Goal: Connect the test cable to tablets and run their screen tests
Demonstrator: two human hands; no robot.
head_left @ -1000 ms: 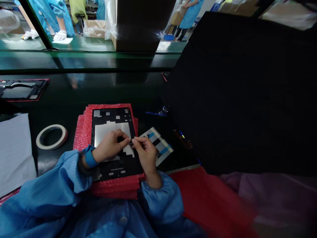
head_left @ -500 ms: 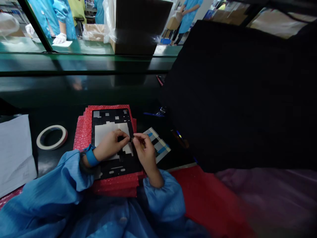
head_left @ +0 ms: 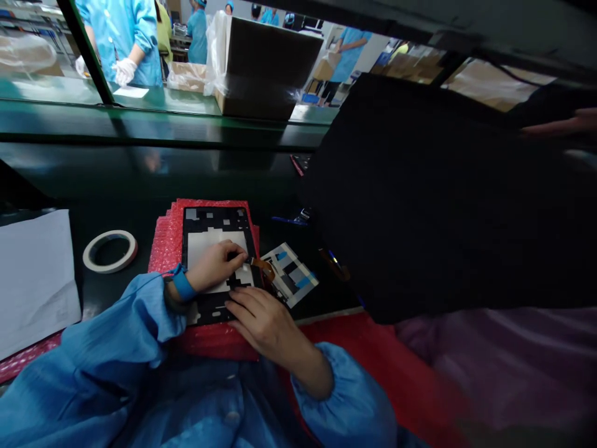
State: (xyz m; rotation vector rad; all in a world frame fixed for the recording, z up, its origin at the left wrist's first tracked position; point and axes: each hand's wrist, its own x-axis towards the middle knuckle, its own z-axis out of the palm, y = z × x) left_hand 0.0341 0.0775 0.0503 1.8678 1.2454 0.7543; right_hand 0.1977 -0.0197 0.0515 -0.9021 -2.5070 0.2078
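The black panel (head_left: 209,239) lies flat under both hands, right on a stack of red bubble wrap (head_left: 164,252), a soft bed that probably guards it from scratches. At its right edge the left hand (head_left: 215,266) has thumb and finger drawn tight, a narrow grip that looks to have the near end of a brown ribbon (head_left: 265,267), likely pinched for fine control. Below that grip, the right hand (head_left: 265,323) spreads loosely over the panel's lower part, clasping nothing I can see, perhaps steadying it. Just right of the left grip sits a pale card (head_left: 298,275) with blue tabs; a tape roll (head_left: 112,267) rests well to the left, near a white sheet (head_left: 37,280). And the counter (head_left: 209,177), dark and glossy, runs on beyond both grips, while a big black cover (head_left: 438,205) looms to their right. Farther out, across the rail, a cardboard box (head_left: 275,68) stands, and a co-worker's white-gloved hand (head_left: 124,71) shows by another bench (head_left: 181,96).
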